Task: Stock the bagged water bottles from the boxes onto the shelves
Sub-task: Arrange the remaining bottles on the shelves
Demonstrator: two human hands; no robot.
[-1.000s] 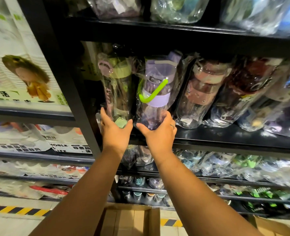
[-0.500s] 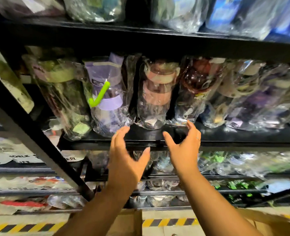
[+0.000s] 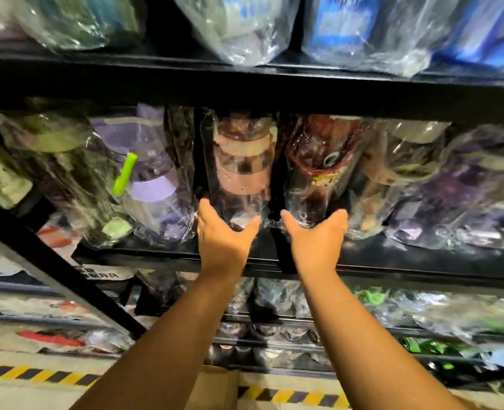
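A row of bagged water bottles stands on a black shelf (image 3: 392, 261). My left hand (image 3: 224, 235) cups the bottom of a bagged pink-banded bottle (image 3: 240, 167), fingers spread around its base. At the foot of a bagged dark red bottle (image 3: 321, 161) my right hand (image 3: 316, 235) is spread, palm up against the bag. Neither hand is closed around its bottle. To the left stand a bagged purple bottle with a green strap (image 3: 150, 179) and a bagged green bottle (image 3: 64, 173).
More bagged bottles fill the shelf above (image 3: 245, 28) and the lower shelves (image 3: 392, 312). A black diagonal upright (image 3: 52, 267) crosses the left side. A cardboard box (image 3: 215, 389) sits on the floor below, by yellow-black hazard tape (image 3: 32, 374).
Both hands let go of the green and purple bottles, moved right along the shelf, and now touch the bases of the pink-banded and dark red bottles. The view swung right and up.
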